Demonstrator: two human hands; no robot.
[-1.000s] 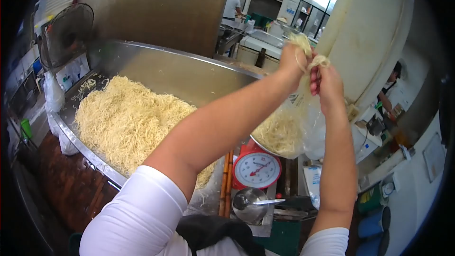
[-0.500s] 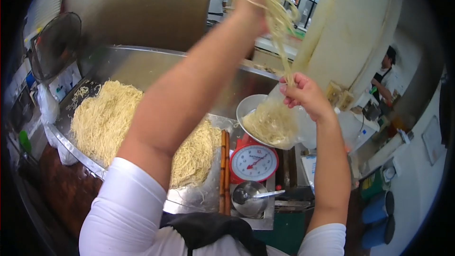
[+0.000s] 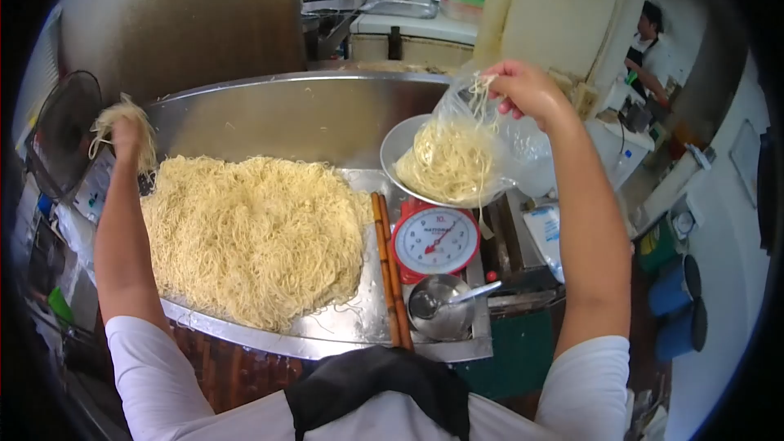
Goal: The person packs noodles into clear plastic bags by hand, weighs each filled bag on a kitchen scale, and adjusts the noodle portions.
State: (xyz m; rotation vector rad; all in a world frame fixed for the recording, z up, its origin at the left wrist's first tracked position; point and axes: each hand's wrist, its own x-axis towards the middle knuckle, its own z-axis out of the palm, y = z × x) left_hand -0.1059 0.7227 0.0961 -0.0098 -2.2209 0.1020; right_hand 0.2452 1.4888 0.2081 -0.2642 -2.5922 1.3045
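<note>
At the far left, my left hand (image 3: 126,137) is closed around a loose bunch of noodles (image 3: 145,132), raised past the end of the big noodle heap (image 3: 253,237). My right hand (image 3: 523,91) pinches the top of a clear plastic bag (image 3: 455,106), and a few strands hang by its fingers. Noodles (image 3: 445,159) fill the lower part of that bag. It rests in a round metal pan (image 3: 390,145) on top of a red dial scale (image 3: 435,240).
Two bamboo sticks (image 3: 387,265) lie between the heap and the scale. A metal bowl (image 3: 441,322) with a spoon (image 3: 474,292) sits in front. The steel tray's raised back wall (image 3: 278,118) runs behind the heap. A fan (image 3: 65,135) stands left. Two people work farther off.
My left hand has swung from high in the middle to the far left, carrying noodles. My right hand is slightly higher, still at the bag's top. The whole heap now shows.
</note>
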